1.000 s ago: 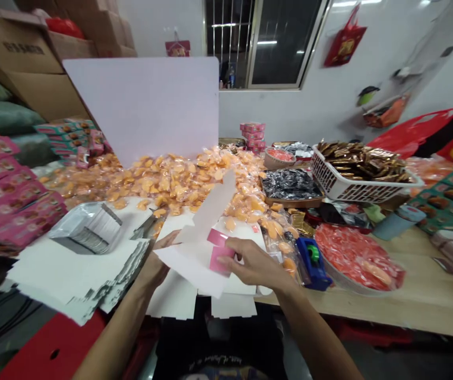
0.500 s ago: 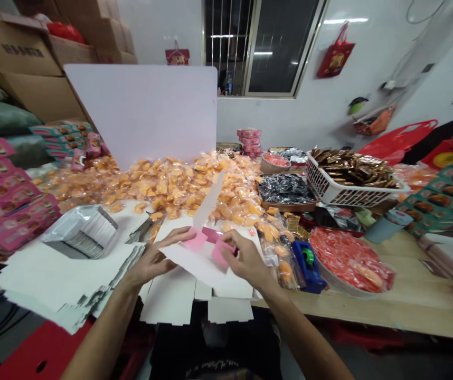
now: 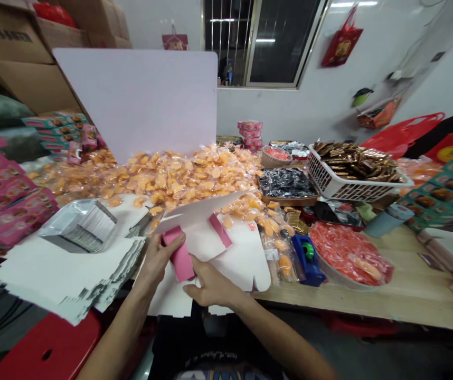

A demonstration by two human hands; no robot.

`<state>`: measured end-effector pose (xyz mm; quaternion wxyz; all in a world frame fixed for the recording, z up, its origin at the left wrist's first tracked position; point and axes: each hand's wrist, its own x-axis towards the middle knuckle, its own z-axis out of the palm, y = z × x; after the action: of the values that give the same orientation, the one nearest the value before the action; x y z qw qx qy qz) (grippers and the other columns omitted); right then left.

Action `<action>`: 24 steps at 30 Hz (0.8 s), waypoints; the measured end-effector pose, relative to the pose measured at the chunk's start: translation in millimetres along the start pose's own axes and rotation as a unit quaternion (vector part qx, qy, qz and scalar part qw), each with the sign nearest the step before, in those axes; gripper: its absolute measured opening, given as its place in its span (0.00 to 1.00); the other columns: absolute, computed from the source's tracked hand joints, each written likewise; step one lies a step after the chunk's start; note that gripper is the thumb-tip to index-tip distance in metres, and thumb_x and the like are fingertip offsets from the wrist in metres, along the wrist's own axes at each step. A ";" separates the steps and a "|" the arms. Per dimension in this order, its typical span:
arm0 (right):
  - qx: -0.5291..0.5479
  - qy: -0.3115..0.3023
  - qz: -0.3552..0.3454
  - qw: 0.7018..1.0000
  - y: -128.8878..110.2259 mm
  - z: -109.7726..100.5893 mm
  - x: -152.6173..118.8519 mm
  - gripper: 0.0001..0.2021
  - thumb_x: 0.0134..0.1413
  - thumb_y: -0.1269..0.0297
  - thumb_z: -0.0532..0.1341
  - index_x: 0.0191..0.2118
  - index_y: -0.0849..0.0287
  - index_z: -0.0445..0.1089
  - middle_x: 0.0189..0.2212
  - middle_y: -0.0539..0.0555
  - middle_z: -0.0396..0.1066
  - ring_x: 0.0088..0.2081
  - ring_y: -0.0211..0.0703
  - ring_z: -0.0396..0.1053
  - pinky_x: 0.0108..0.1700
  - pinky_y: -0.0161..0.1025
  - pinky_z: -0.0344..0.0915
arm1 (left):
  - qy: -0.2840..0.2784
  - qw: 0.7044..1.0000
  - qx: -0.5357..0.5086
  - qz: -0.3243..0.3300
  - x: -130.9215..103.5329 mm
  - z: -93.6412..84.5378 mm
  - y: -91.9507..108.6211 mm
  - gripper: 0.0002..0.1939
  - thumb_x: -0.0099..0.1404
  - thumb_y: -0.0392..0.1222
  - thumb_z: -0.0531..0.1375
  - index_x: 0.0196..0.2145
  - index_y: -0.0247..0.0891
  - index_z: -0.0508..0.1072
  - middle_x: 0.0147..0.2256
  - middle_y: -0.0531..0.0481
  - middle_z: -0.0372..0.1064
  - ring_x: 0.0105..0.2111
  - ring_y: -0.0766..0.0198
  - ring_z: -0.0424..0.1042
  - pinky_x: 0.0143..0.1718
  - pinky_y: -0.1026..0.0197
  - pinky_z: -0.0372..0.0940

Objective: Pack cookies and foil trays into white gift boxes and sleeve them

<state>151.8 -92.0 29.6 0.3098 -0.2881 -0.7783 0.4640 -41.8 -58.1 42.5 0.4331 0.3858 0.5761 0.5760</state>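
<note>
A partly folded box (image 3: 206, 232), white inside with pink side flaps, stands over white sheets at the table's front edge. My left hand (image 3: 158, 259) grips its left side, with the thumb on a pink flap (image 3: 179, 256). At the lower right corner of that flap is my right hand (image 3: 208, 282), its index finger against the box and the thumb apart below. Whether the right fingers pinch the cardboard is not clear. Just behind the box lies a heap of wrapped orange pieces (image 3: 179, 179).
Left are stacked white cardboard blanks (image 3: 60, 269) with a plastic tray (image 3: 79, 227) on top, and pink boxes (image 3: 5, 195). Right stand a blue tape dispenser (image 3: 309, 264), a basket of red packets (image 3: 349, 253), black packets (image 3: 288, 182) and a white basket (image 3: 353, 187).
The box has turned and opened wider, its flaps now spread apart. My right hand has moved left and down, off the right flap. The view has shifted slightly downward.
</note>
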 end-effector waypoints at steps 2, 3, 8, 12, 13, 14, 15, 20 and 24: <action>-0.096 0.091 0.006 0.991 7.2 -11.6 -8.7 0.38 0.62 0.71 0.63 0.78 0.55 0.60 0.62 0.65 0.77 0.53 0.54 0.79 0.58 0.53 0.79 | 0.021 0.999 -0.011 -0.033 6.2 -3.4 -5.2 0.23 0.44 0.53 0.79 0.26 0.38 0.73 0.23 0.54 0.68 0.22 0.64 0.67 0.23 0.62 0.61; -0.147 0.167 0.008 0.975 10.5 -22.3 -13.5 0.36 0.64 0.69 0.61 0.77 0.56 0.61 0.66 0.69 0.74 0.59 0.58 0.77 0.62 0.59 0.77 | 0.029 0.999 -0.007 -0.032 8.8 -5.2 -7.9 0.20 0.43 0.50 0.76 0.23 0.40 0.70 0.20 0.55 0.64 0.20 0.65 0.63 0.22 0.63 0.57; -0.092 0.279 0.094 0.951 29.0 -81.1 -27.3 0.39 0.67 0.53 0.63 0.79 0.57 0.59 0.66 0.68 0.73 0.66 0.66 0.72 0.66 0.67 0.73 | 0.012 1.000 0.004 -0.017 12.1 -1.3 -19.0 0.13 0.41 0.40 0.68 0.29 0.41 0.74 0.26 0.53 0.72 0.26 0.63 0.69 0.27 0.62 0.62; 0.079 0.282 0.117 0.949 34.5 -83.8 -31.1 0.40 0.55 0.59 0.67 0.74 0.50 0.63 0.53 0.55 0.80 0.52 0.56 0.78 0.55 0.53 0.78 | -0.045 0.994 0.100 -0.006 18.8 13.7 -24.4 0.12 0.45 0.37 0.69 0.31 0.41 0.77 0.28 0.52 0.74 0.28 0.61 0.69 0.28 0.60 0.60; 0.090 0.303 0.117 0.942 32.6 -80.1 -32.3 0.41 0.52 0.61 0.67 0.73 0.49 0.64 0.52 0.54 0.79 0.50 0.55 0.78 0.53 0.52 0.78 | -0.051 0.991 0.127 -0.008 21.7 17.0 -25.6 0.09 0.45 0.36 0.69 0.26 0.41 0.74 0.24 0.53 0.69 0.26 0.62 0.66 0.27 0.60 0.55; 0.093 0.319 0.116 0.936 30.0 -76.4 -33.2 0.41 0.50 0.62 0.67 0.72 0.49 0.65 0.52 0.54 0.79 0.50 0.54 0.78 0.52 0.50 0.78 | -0.051 0.988 0.147 -0.011 24.5 19.9 -26.7 0.10 0.45 0.34 0.69 0.22 0.41 0.71 0.21 0.54 0.64 0.24 0.63 0.63 0.26 0.59 0.52; 0.090 0.333 0.116 0.932 27.4 -73.5 -33.6 0.41 0.49 0.63 0.67 0.71 0.49 0.66 0.52 0.54 0.79 0.49 0.54 0.78 0.51 0.50 0.78 | -0.046 0.987 0.156 -0.014 26.7 22.6 -27.8 0.12 0.45 0.33 0.68 0.20 0.42 0.67 0.20 0.55 0.60 0.23 0.63 0.61 0.26 0.58 0.50; 0.049 0.411 0.103 0.905 27.0 -77.2 -24.4 0.38 0.49 0.64 0.63 0.69 0.51 0.71 0.45 0.53 0.80 0.46 0.52 0.77 0.48 0.48 0.77 | -0.071 0.984 0.163 -0.005 19.0 26.8 -31.9 0.08 0.48 0.36 0.67 0.26 0.41 0.70 0.24 0.54 0.64 0.28 0.62 0.65 0.30 0.60 0.56; -0.002 0.424 0.083 0.902 36.3 -86.3 -16.5 0.39 0.50 0.68 0.61 0.71 0.54 0.72 0.55 0.57 0.81 0.49 0.54 0.77 0.49 0.49 0.79 | -0.169 0.963 0.209 0.003 2.9 10.4 -29.8 0.15 0.50 0.52 0.68 0.25 0.40 0.70 0.24 0.55 0.63 0.25 0.65 0.59 0.27 0.62 0.52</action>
<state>233.0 -42.5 25.9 0.5699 -0.5217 -0.5480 0.3203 -31.3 -53.0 13.0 0.4324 0.5614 0.6006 0.3704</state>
